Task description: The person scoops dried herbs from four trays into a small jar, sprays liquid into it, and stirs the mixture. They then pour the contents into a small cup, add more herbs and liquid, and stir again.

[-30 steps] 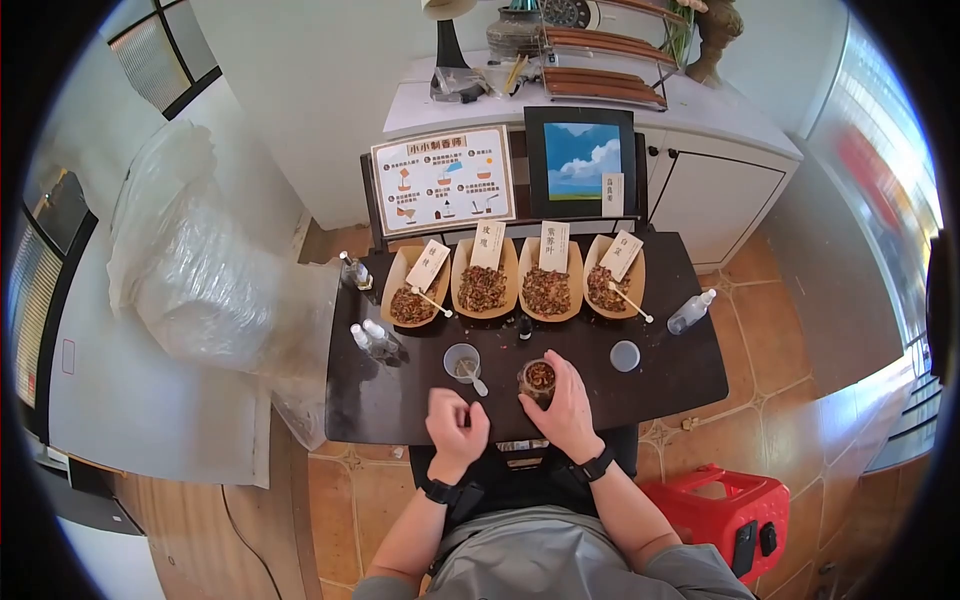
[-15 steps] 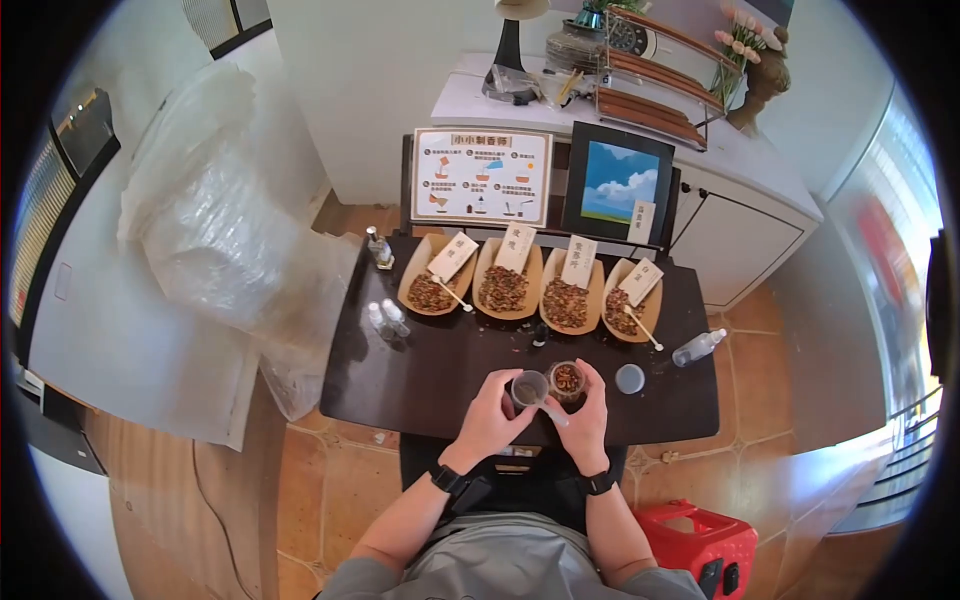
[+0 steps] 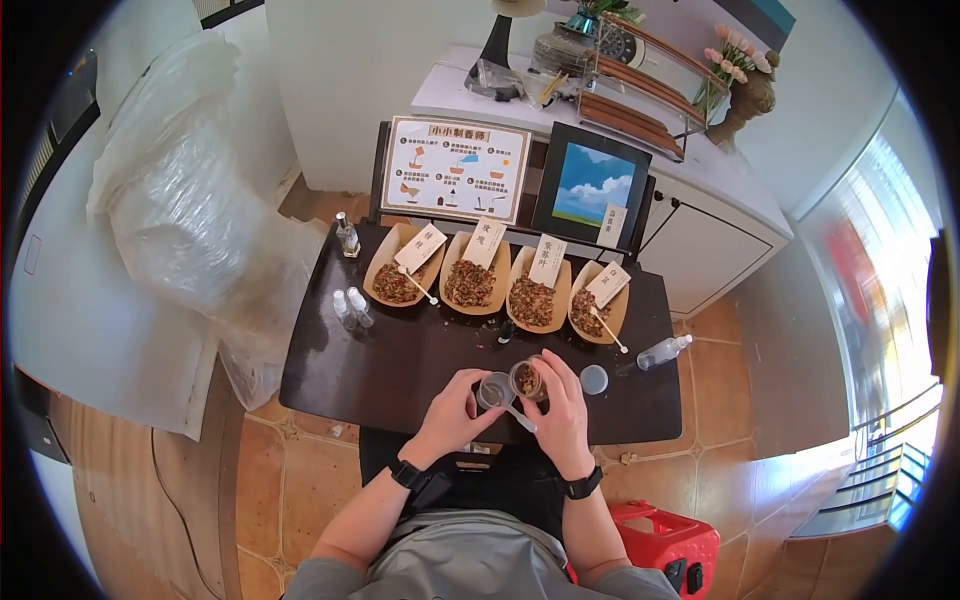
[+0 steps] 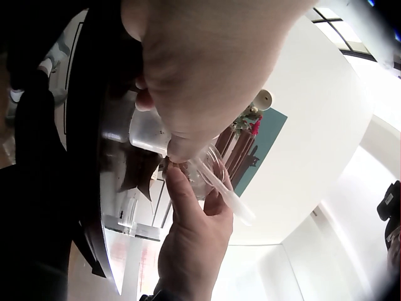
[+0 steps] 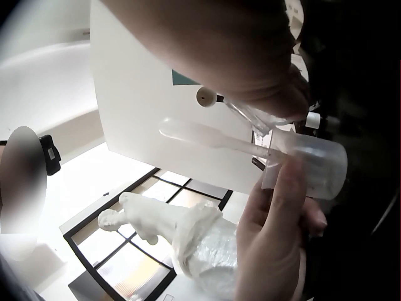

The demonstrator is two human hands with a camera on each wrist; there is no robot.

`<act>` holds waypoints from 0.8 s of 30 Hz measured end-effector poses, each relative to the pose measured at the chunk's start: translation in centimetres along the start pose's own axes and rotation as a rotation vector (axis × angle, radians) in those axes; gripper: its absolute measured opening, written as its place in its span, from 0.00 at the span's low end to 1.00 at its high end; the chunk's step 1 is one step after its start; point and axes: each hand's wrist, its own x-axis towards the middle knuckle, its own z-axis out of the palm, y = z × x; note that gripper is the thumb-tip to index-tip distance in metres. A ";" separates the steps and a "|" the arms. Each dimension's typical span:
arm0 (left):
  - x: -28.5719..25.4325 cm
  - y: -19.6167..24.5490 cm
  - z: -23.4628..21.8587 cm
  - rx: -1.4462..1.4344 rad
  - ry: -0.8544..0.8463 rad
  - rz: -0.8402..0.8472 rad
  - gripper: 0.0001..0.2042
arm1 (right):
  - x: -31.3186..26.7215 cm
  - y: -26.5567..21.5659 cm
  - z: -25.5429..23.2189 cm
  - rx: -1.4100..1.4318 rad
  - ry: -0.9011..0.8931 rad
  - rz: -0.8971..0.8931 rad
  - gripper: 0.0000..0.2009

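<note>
In the head view my left hand (image 3: 448, 415) grips a small clear plastic cup (image 3: 493, 390) just above the table's near edge. A white plastic dropper (image 3: 523, 418) leans in the cup, its bulb end sticking out past the rim toward my right hand. My right hand (image 3: 563, 415) holds a glass jar (image 3: 528, 379) of dried brown and red plant bits, fingers round its far side. Cup and jar are side by side, rims close, and the jar tips slightly toward the cup. The right wrist view shows my left thumb along the cup wall.
Across the dark table (image 3: 400, 355) stand paper trays (image 3: 471, 280) of dried plants with labels, some with small spoons. A dark little bottle (image 3: 506, 331), spray bottles (image 3: 352, 308), a clear bottle (image 3: 664, 351) and a pale round lid (image 3: 593, 379) lie around. A sign (image 3: 456, 170) stands behind.
My left hand, earlier curled beside the cup, has taken hold of the cup with the dropper and brought it right, beside the jar. The jar, still in my right hand, now tilts toward the cup.
</note>
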 end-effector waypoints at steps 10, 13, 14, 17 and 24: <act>0.0 0.1 -0.1 0.009 -0.005 -0.004 0.29 | 0.1 -1.3 -0.5 -0.127 -0.017 -0.118 0.32; 0.0 0.2 -0.1 0.000 -0.006 -0.001 0.29 | 0.1 -1.6 -0.4 -0.143 -0.013 -0.125 0.32; 0.0 0.1 -0.1 0.002 -0.004 0.003 0.29 | 0.1 -1.6 -0.4 -0.143 -0.013 -0.118 0.32; 0.0 0.0 -0.1 0.010 -0.004 0.009 0.29 | -0.1 -1.4 -0.4 -0.114 -0.004 -0.106 0.32; 0.0 0.0 0.0 0.009 0.002 0.006 0.29 | -0.2 -1.4 -0.4 -0.134 -0.004 -0.101 0.29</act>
